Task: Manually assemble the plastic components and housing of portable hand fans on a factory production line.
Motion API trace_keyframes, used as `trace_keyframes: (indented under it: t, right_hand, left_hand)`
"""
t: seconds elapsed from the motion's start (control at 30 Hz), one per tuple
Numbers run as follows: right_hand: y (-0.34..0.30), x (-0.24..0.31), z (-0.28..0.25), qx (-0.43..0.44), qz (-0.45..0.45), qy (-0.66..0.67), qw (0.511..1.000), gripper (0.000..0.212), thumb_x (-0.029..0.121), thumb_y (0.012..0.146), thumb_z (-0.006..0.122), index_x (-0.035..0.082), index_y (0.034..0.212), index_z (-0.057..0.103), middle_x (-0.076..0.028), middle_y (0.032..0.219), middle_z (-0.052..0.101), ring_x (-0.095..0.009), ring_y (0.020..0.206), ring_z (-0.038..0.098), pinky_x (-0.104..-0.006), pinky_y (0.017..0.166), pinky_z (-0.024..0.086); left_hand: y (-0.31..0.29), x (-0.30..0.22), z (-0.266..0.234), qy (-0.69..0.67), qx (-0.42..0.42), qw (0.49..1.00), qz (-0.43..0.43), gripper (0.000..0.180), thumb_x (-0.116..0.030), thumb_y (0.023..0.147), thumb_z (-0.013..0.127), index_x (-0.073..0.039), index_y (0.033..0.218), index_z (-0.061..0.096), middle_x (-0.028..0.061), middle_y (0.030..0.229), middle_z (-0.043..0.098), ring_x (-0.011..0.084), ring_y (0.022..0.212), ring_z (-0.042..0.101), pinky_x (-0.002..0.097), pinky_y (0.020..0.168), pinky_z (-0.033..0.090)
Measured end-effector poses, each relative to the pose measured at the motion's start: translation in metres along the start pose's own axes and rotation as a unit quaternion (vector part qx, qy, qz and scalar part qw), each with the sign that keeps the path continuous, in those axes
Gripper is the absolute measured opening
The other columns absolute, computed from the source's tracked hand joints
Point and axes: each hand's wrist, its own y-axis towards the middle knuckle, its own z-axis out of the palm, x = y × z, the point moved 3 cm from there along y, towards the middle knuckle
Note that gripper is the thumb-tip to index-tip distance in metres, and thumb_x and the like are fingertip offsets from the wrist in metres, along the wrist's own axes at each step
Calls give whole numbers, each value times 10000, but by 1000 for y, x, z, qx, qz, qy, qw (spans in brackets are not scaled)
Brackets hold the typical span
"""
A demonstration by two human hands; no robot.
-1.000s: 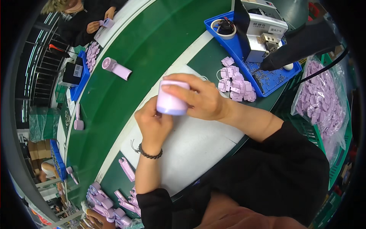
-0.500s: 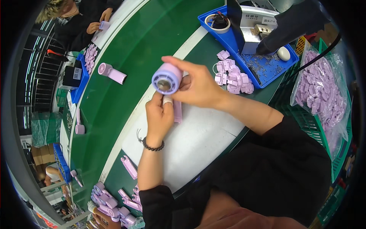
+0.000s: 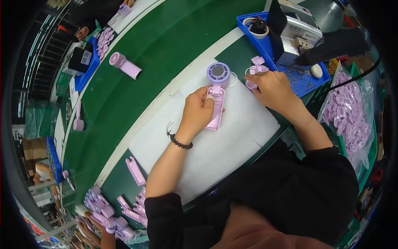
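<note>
Purple fan [image 3: 217, 94] pinched in left hand [image 3: 197, 111], right hand [image 3: 272, 89] over parts [image 3: 258, 68] at fan's 2 o'clock, can't tell if pinching

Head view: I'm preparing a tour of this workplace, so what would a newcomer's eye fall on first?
Probably the pink-and-purple fan near the centre, in the left hand above the white sheet. Next, the broad green belt curving across the upper left, another pink fan lying on it, and the clear bag of pink parts at far right. The right hand is at a pink pile beside the blue tray.
</note>
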Motion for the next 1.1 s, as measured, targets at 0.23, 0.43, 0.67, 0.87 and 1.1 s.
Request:
trace_keyframes:
  t: [0.23,0.43,0.67,0.87,1.1]
  right_hand:
    - [1,4,-2,-152,-81,178,969,382,-45,791,670,24,1166,692,-124,935,690,-227,703,605,-299,626,490]
    - [-20,36,8,-132,56,389,910,234,-7,794,686,9,1027,713,-112,862,686,-227,699,585,-277,647,490]
    - [-31,34,-1,-47,25,200,978,273,2,828,689,8,1101,692,-84,778,668,-175,611,550,-267,555,446]
    - [-1,49,-4,-148,-6,319,936,258,56,811,693,6,1062,724,-82,658,672,-215,482,567,-280,484,436]
    - [30,61,12,-125,-78,74,986,221,75,797,696,69,1005,768,-98,698,709,-213,460,581,-280,445,416]
  left_hand:
    - [-2,8,-3,114,-22,992,39,545,26,892,395,81,1434,372,212,1008,692,213,757,733,216,594,531]
    - [-5,7,2,156,-18,983,92,659,17,873,399,60,1510,238,244,1052,684,224,766,714,240,616,520]
    - [-10,-5,1,167,5,981,97,711,-2,825,460,156,1473,216,327,1002,640,380,789,656,409,731,540]
    - [-9,-6,0,188,20,977,100,752,3,813,487,131,1496,201,327,1004,642,375,779,651,387,728,539]
    - [1,18,-5,62,43,985,155,824,18,794,526,56,1539,175,280,1003,664,318,776,661,329,712,532]
